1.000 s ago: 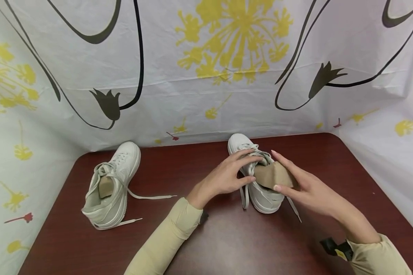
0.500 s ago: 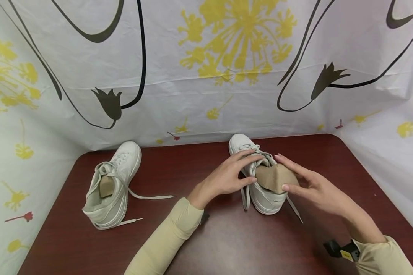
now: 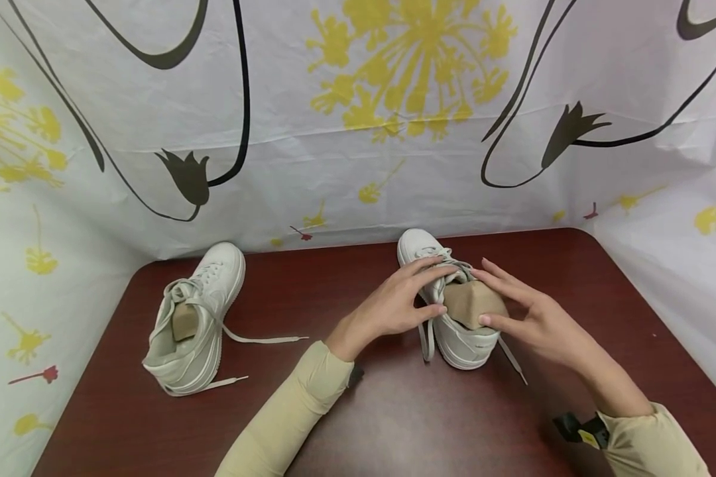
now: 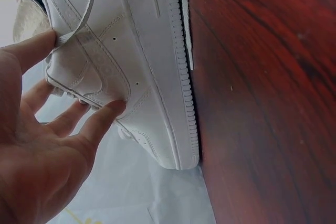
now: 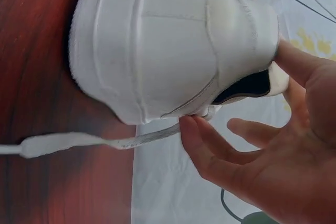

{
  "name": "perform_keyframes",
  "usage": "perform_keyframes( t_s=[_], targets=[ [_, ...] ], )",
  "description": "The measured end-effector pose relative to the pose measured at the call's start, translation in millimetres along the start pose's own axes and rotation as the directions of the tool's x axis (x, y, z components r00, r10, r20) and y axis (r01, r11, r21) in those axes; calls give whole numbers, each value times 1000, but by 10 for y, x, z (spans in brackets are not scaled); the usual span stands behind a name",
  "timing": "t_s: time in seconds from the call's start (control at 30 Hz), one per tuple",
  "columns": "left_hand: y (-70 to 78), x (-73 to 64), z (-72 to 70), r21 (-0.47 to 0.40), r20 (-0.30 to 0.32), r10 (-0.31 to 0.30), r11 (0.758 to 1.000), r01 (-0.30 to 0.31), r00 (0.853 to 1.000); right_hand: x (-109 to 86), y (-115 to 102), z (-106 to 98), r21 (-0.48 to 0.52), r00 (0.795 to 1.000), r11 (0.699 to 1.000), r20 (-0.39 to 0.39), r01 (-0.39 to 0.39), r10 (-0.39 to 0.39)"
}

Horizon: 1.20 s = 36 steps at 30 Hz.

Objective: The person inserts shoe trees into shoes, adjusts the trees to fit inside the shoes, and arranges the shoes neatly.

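Observation:
A white sneaker (image 3: pixel 465 348) with loose laces stands on the table, toe toward the back. Brown paper stuffing (image 3: pixel 462 305) sticks up out of its opening. My left hand (image 3: pixel 388 305) holds the sneaker's near side by the lacing; in the left wrist view thumb and fingertips touch the upper. My right hand (image 3: pixel 537 321) grips the brown stuffing over the heel, thumb on its near face and fingers along its far side. In the right wrist view, the thumb is right at the heel collar and fingertips (image 5: pixel 190 129) lie by the lace.
A second white sneaker (image 3: pixel 205 358), also with brown stuffing (image 3: pixel 184 320) inside, stands at the left with laces trailing. The dark red table (image 3: pixel 334 424) ends at a patterned white curtain (image 3: pixel 286 159) behind and on both sides.
My right hand has shifted slightly on the brown stuffing, which sits a little lower and farther forward in the sneaker than half a second ago. My left hand keeps its place.

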<state>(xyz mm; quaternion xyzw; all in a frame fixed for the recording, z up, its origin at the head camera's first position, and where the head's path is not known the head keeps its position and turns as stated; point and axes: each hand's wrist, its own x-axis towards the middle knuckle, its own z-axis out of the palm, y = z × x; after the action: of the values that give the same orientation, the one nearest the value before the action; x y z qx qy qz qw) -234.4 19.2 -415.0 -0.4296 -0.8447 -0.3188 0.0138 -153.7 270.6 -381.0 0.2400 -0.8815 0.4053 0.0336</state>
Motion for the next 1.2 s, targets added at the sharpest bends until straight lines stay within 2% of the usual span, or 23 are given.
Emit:
perform_keyframes(
  t_s=[0.17,0.33,0.47,0.7,0.83,1.03,1.2],
  targets=[
    [-2,5,-9,-5,2,-4,1000,4,1000,8,-6,-34,-8,1000,1000,22,11,-11],
    [4,6,-3,-3,-7,-8,1000,8,1000,5,18,-2,7,998,1000,-59,-11,11],
    [4,10,-2,-2,-17,-8,1000,8,1000,11,25,21,-26,995,999,-101,-25,22],
    [-4,-1,8,-8,-19,-9,1000,9,1000,55,18,54,-114,991,992,-129,-56,42],
    [-3,8,7,-8,-21,-4,1000,4,1000,88,14,53,-159,989,986,-143,-50,27],
    [1,22,8,-15,-23,6,1000,-6,1000,98,1,-22,-175,995,984,-101,-44,26],
    [-3,20,1,-27,-32,5,1000,-6,999,128,-2,-73,-149,997,987,-72,-53,42]
  ],
)
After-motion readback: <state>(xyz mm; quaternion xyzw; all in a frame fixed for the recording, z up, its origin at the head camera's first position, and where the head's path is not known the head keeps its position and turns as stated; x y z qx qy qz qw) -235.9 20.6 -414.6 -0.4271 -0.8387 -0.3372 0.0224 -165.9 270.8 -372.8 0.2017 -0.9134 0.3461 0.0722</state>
